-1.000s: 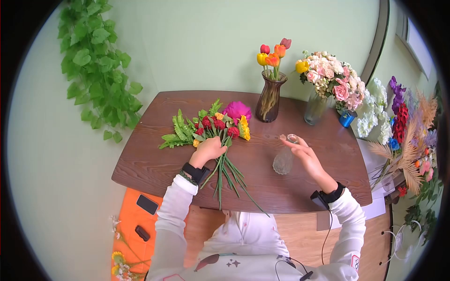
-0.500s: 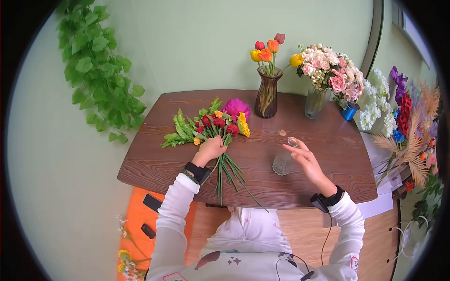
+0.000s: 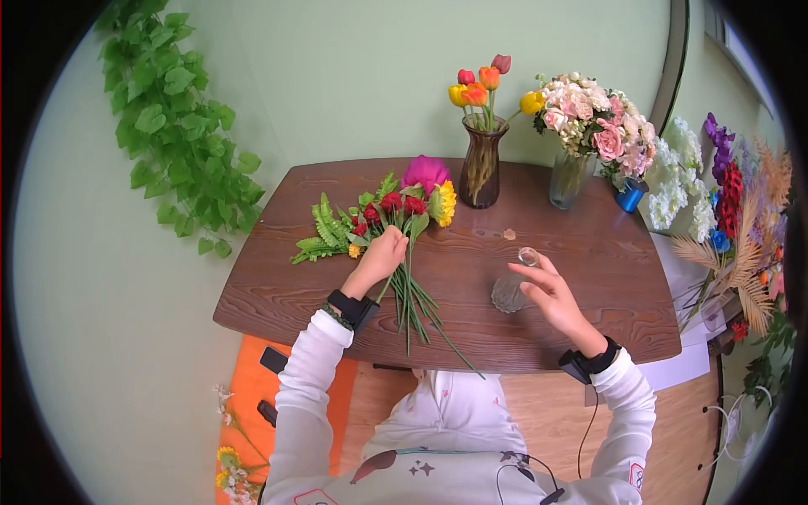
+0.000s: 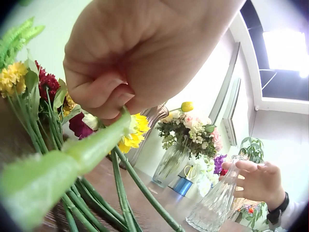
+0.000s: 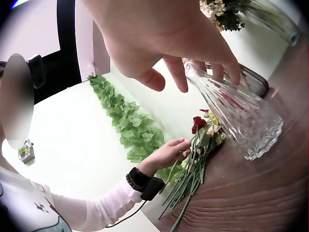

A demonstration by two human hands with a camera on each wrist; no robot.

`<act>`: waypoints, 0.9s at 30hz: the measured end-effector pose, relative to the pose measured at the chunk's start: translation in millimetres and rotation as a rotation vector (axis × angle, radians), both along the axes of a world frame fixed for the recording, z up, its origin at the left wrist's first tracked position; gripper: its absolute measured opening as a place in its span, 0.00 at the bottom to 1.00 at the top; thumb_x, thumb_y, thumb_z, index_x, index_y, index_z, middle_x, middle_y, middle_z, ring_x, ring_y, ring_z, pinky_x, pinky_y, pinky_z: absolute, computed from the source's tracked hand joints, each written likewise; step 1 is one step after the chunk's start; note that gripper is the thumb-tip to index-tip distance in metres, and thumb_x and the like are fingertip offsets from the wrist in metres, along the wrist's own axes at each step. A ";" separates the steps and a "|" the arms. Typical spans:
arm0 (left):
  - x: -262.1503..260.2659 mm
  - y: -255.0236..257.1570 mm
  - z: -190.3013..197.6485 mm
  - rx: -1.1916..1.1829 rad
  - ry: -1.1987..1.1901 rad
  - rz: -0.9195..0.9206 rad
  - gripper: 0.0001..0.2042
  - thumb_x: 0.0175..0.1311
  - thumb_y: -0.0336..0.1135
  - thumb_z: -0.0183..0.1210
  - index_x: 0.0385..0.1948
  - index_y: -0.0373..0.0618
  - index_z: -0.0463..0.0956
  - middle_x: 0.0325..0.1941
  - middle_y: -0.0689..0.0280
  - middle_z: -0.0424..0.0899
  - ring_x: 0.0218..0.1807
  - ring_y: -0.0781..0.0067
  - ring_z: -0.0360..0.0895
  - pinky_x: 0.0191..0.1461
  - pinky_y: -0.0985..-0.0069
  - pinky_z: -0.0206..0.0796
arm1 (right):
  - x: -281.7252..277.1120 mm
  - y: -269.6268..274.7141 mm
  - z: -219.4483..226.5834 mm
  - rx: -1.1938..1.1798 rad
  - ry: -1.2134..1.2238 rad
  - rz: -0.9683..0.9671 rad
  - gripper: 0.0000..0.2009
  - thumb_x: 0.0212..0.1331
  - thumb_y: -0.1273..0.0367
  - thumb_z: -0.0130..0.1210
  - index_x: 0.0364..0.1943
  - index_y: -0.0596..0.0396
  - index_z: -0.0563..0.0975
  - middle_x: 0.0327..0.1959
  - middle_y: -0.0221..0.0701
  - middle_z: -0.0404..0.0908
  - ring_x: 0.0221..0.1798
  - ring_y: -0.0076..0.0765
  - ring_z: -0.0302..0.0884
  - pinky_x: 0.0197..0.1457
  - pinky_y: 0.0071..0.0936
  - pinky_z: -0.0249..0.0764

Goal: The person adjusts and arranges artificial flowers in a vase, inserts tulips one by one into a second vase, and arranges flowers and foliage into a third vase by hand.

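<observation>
Left hand (image 3: 383, 254) pinches flower stems (image 3: 414, 305) over dark table (image 3: 606, 252); right hand (image 3: 557, 301), fingers spread, is at clear glass vase (image 3: 507, 295)'s neck (contact: can't tell).

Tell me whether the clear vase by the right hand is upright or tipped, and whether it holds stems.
Upright, no stems: the vase stands on its base, neck up by the right hand; no stem shows inside.
</observation>
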State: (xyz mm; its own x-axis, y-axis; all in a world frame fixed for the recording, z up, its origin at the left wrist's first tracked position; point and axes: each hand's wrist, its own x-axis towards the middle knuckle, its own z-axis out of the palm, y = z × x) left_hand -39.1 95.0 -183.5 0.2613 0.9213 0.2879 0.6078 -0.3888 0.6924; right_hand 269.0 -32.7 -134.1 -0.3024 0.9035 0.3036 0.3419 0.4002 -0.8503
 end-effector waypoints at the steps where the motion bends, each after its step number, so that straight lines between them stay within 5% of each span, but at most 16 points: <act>1: 0.8 -1.8 2.7 -0.050 -0.082 -0.040 0.09 0.62 0.34 0.47 0.26 0.39 0.61 0.15 0.59 0.73 0.20 0.62 0.74 0.27 0.70 0.65 | -0.8 -0.5 0.5 0.007 0.009 -0.010 0.17 0.53 0.74 0.47 0.49 0.55 0.73 0.58 0.36 0.58 0.64 0.38 0.52 0.64 0.29 0.49; 9: 8.4 -11.0 8.7 0.012 -0.104 -0.033 0.09 0.62 0.34 0.46 0.29 0.41 0.58 0.15 0.62 0.74 0.18 0.68 0.74 0.25 0.73 0.64 | 0.9 -5.3 0.7 0.010 0.024 -0.054 0.14 0.51 0.73 0.49 0.43 0.52 0.76 0.59 0.37 0.57 0.64 0.42 0.52 0.64 0.33 0.49; 12: 7.2 -3.4 -3.3 0.079 -0.163 -0.060 0.09 0.62 0.34 0.47 0.29 0.41 0.58 0.16 0.61 0.73 0.18 0.69 0.73 0.25 0.73 0.64 | -10.6 -20.6 13.4 0.300 -0.106 -0.455 0.06 0.48 0.72 0.50 0.32 0.52 0.76 0.60 0.40 0.57 0.63 0.47 0.48 0.63 0.39 0.45; 17: 7.3 0.8 -10.6 0.175 -0.148 -0.088 0.09 0.62 0.34 0.47 0.28 0.40 0.58 0.16 0.63 0.68 0.16 0.70 0.70 0.24 0.73 0.63 | -39.7 -31.4 36.2 0.400 0.025 -0.195 0.06 0.49 0.75 0.49 0.31 0.55 0.75 0.54 0.38 0.63 0.54 0.38 0.61 0.55 0.31 0.60; 19: 15.7 -21.6 20.4 -0.256 -0.247 -0.052 0.09 0.62 0.34 0.47 0.28 0.40 0.59 0.18 0.63 0.65 0.16 0.68 0.67 0.24 0.72 0.63 | -66.1 -33.6 38.8 0.230 0.048 -0.065 0.09 0.51 0.74 0.48 0.37 0.54 0.74 0.53 0.39 0.63 0.48 0.32 0.67 0.49 0.25 0.65; 23: 17.5 -15.7 5.4 -0.265 -0.278 -0.068 0.09 0.62 0.35 0.47 0.28 0.39 0.60 0.24 0.59 0.67 0.25 0.64 0.69 0.32 0.70 0.64 | -106.2 2.5 -11.9 -0.156 0.029 0.129 0.23 0.55 0.71 0.47 0.57 0.56 0.58 0.48 0.43 0.65 0.33 0.25 0.74 0.37 0.23 0.70; 25: 16.2 -6.6 -10.7 0.068 -0.211 -0.100 0.10 0.62 0.35 0.48 0.29 0.38 0.61 0.30 0.56 0.67 0.38 0.62 0.67 0.43 0.68 0.61 | -125.3 17.6 -9.9 -0.391 0.046 0.096 0.26 0.56 0.70 0.46 0.59 0.56 0.53 0.48 0.42 0.65 0.32 0.27 0.75 0.36 0.23 0.71; 27: 16.4 -3.2 -14.7 -0.010 -0.265 -0.114 0.09 0.61 0.35 0.48 0.30 0.38 0.63 0.34 0.54 0.67 0.47 0.58 0.62 0.51 0.67 0.56 | -141.9 36.3 -12.8 -0.624 0.060 0.068 0.28 0.58 0.69 0.45 0.61 0.56 0.48 0.49 0.41 0.65 0.32 0.28 0.76 0.34 0.22 0.73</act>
State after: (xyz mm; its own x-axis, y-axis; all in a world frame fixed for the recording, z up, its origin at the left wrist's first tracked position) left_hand -22.6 91.8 -198.2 0.2801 0.8934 0.3513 0.3577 -0.4367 0.8254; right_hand 127.1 3.6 -146.9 -0.3639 0.8955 -0.2561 0.2779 -0.1580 -0.9475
